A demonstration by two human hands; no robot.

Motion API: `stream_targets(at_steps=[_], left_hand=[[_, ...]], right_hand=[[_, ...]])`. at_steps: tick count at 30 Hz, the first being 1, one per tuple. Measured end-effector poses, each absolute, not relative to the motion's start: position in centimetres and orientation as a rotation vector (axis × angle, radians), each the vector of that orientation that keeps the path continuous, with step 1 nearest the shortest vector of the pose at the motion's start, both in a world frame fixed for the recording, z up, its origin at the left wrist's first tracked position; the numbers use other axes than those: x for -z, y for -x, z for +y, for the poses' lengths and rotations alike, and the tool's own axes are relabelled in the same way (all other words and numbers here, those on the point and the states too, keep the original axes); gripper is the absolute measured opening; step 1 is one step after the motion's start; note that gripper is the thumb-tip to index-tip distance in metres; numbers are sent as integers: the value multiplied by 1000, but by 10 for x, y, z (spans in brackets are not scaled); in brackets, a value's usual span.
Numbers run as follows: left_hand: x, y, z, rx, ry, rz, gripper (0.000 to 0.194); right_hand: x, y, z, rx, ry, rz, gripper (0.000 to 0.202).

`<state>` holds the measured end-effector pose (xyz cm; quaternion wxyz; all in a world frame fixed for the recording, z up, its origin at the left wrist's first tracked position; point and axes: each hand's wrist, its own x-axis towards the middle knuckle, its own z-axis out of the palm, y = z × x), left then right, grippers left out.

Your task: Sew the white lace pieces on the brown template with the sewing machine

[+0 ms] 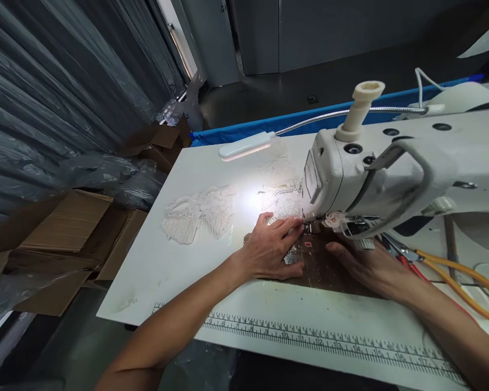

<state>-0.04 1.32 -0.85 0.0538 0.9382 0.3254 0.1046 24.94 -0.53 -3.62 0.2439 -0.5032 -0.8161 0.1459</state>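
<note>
One printed ruler strip (309, 339) is seen along the near edge of the smooth white table (167, 260), and beyond it two bare hands are laid flat: the left hand (271, 250) is pressed, fingers together and extended, on a pale lace piece (283, 209) at the needle, while the right hand (367, 263) is rested under the machine arm, its fingers hidden, so their state cannot be told. One orange-handled pair of scissors (460, 277) is lain to the right. Farther off, one glossy white sewing machine (391, 163) is seen, a second scalloped lace piece (199, 214) is spread flat to the left, and one slim lamp (246, 146) is lit.
</note>
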Motion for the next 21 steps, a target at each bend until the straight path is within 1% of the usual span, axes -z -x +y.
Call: stream_targets(at_steps=[3, 8, 13, 15, 19, 21], left_hand=[[11, 0, 12, -323, -2838, 1010, 66], [17, 0, 8, -399, -2824, 1031, 66], [20, -1, 6, -505, -2783, 1149, 71], [20, -2, 15, -502, -2797, 1147, 65], [17, -6, 54, -441, -2857, 1180, 43], [15, -8, 78, -383, -2830, 1236, 40]], right_hand=[[36, -247, -9, -444, 1333, -2246, 42], [37, -244, -11, -283, 1432, -2176, 34], [38, -243, -9, -267, 1468, -2157, 30], [39, -244, -8, -253, 1457, -2168, 31], [44, -247, -7, -213, 1414, -2222, 35], [46, -250, -8, -224, 1363, -2301, 37]])
